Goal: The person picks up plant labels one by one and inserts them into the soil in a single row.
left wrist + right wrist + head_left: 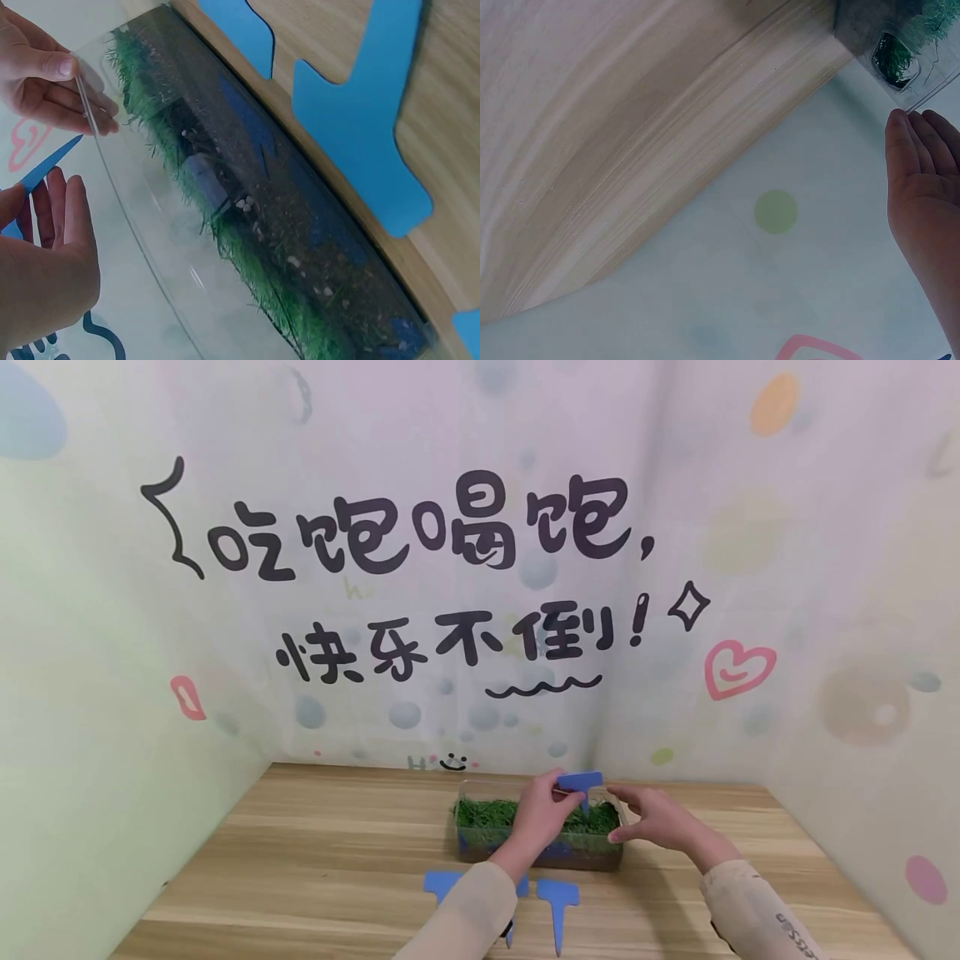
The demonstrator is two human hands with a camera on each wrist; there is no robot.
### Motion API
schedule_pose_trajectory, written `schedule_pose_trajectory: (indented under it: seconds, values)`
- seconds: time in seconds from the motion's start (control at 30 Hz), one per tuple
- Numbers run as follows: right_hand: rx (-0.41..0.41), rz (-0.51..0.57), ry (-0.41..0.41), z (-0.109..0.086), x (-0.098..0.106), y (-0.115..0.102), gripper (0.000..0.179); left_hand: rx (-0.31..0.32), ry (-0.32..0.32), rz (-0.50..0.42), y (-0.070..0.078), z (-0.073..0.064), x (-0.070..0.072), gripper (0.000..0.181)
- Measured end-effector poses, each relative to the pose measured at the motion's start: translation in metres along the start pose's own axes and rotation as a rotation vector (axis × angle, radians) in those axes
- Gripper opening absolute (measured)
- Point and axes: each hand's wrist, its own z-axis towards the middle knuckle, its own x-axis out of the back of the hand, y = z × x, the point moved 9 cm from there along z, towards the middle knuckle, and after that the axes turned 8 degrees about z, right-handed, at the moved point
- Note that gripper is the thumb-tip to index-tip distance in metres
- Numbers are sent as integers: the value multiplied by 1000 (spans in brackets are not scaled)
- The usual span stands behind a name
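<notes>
A blue T-shaped plant label (581,781) is pinched between the thumb and fingers of my left hand (542,814), over the grass of a clear box. Its pointed end (64,150) shows above the rim in the left wrist view. The clear box (540,864) holds green grass (483,814) over dark soil with small white stones. At the box's right end is my right hand (660,818), its fingers fairly straight and their tips at the rim, with the thumb on the near side. In the right wrist view, the right hand (930,172) shows no label.
More blue plant labels lie on the wooden table in front of the box, one (558,902) just right of the left sleeve, another (441,882) left of it. Part of one is hidden under that sleeve. A printed cloth wall (420,727) stands behind the table (322,835).
</notes>
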Motion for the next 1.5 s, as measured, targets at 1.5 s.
schedule_pose_trajectory:
  seconds: [1.5]
  values:
    - [-15, 12, 30, 1, 0, 7, 81, 50, -74, 307, -16, 19, -42, 7]
